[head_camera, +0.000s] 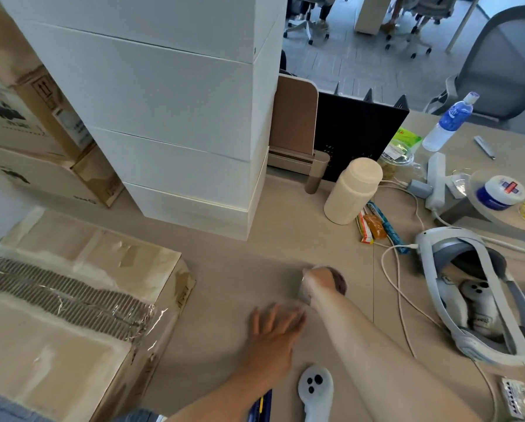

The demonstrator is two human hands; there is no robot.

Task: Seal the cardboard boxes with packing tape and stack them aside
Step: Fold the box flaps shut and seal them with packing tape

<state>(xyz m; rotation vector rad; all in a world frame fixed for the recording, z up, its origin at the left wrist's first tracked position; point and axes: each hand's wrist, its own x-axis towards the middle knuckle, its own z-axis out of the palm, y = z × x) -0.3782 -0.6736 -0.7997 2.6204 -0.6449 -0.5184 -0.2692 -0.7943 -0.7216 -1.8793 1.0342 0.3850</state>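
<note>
A cardboard box [72,300] lies on the desk at the lower left, with clear packing tape across its top, wrinkled at the right edge. To its right, my right hand [317,283] grips a roll of clear tape [338,283] with a dark core, low over the desk. My left hand [274,325] hovers just below and left of the roll, fingers spread and straight, holding nothing. Both hands are blurred by motion.
A tall stack of white boxes [169,117] stands behind, and brown cartons [26,132] are at the far left. On the right lie a headset [468,300], controllers [314,391], cables, a beige bottle [351,190] and snack packets.
</note>
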